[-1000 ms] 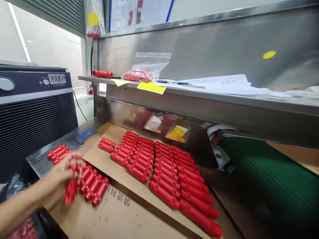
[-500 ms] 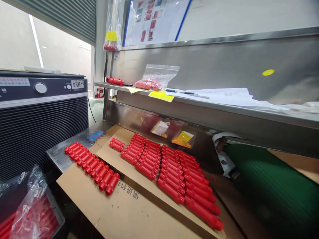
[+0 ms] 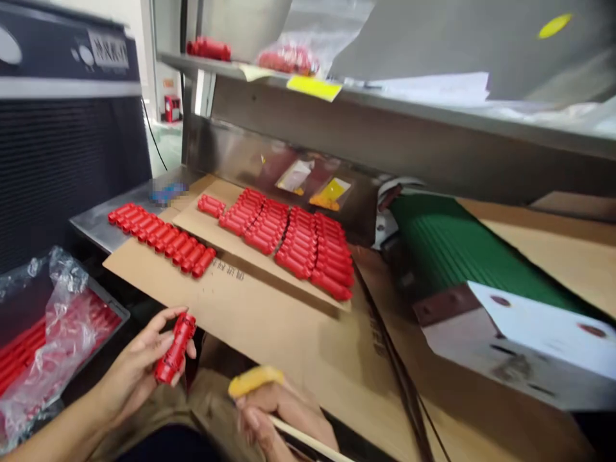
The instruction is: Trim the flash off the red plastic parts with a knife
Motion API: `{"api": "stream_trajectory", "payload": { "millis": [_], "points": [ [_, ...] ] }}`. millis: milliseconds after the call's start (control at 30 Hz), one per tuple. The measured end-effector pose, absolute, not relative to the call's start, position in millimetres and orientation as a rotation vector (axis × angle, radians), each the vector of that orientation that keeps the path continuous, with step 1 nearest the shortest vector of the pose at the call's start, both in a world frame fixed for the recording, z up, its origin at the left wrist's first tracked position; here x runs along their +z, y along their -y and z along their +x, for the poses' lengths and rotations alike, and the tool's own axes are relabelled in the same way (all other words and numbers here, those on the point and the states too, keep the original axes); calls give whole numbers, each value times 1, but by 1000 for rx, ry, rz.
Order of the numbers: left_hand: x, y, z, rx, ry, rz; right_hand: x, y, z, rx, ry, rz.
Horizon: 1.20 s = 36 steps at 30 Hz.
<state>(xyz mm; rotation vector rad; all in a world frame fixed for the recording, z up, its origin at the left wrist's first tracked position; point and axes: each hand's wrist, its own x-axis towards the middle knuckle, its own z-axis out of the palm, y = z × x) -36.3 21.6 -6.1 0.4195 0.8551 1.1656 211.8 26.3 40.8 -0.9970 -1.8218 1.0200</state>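
In my left hand [image 3: 149, 359], below the near edge of the cardboard, is a red ribbed tube [image 3: 176, 348], tilted, with the fingers wrapped round it. My right hand [image 3: 276, 410] is closed at the bottom centre, somewhat blurred. A yellow piece [image 3: 255, 380] shows at its fingertips, and a thin pale stick [image 3: 308, 437] runs out below the fingers. Beyond the hands, a row of red tubes [image 3: 161, 236] lies on the cardboard [image 3: 269, 308] and metal table. Several columns of similar tubes [image 3: 298, 240] lie on a raised cardboard piece.
A bin [image 3: 122, 312] of red parts and plastic film stands at the left. On the right are a green ribbed belt [image 3: 471, 250] and its white metal bracket [image 3: 520, 353]. A metal shelf [image 3: 409, 109] with papers and bags spans the back.
Both hands have come into view, the left with a red tube and the right with the yellow piece and stick. The view has tilted down, and the table items appear higher.
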Motion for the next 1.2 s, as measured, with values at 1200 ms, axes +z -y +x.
{"api": "stream_trajectory", "payload": {
  "millis": [1200],
  "points": [
    [-13, 7, -14, 1121, -1197, 680, -4, -12, 189, 879, 1617, -844]
  ]
}}
